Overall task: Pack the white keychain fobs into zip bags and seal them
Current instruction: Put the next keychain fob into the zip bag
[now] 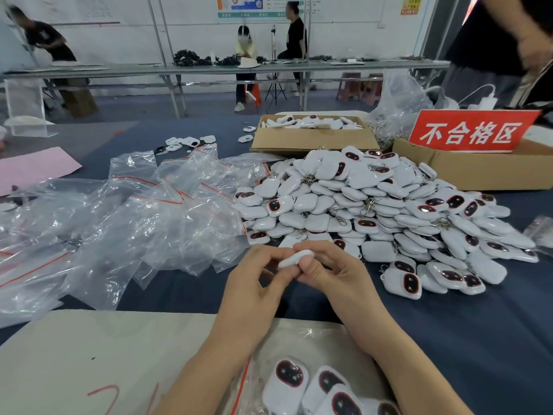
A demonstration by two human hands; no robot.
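We have one white fob (294,256) edge-on between both hands, just above the near edge of the loose pile (374,205) on the desk (449,324). The left hand (254,283) pinches its left end and the right hand (338,274) its right end. The fingers (269,254) of both are curled close round it, so little of it shows. Whether its keyring is attached we cannot tell.

Below our wrists lies a zip bag (299,381) with several fobs already inside, resting on a cream sheet (104,354). We cannot tell if its mouth is open.

We judge the filling step is in hand, this fob being checked or turned before it goes in. Next, one hand must let go to hold the bag's mouth apart while the other slides the fob inside. Then the red-lined strip gets pressed shut along its whole length.

Empty zip bags (143,205) wait to the left, and a cardboard box (314,142) holds more fobs beyond the pile.
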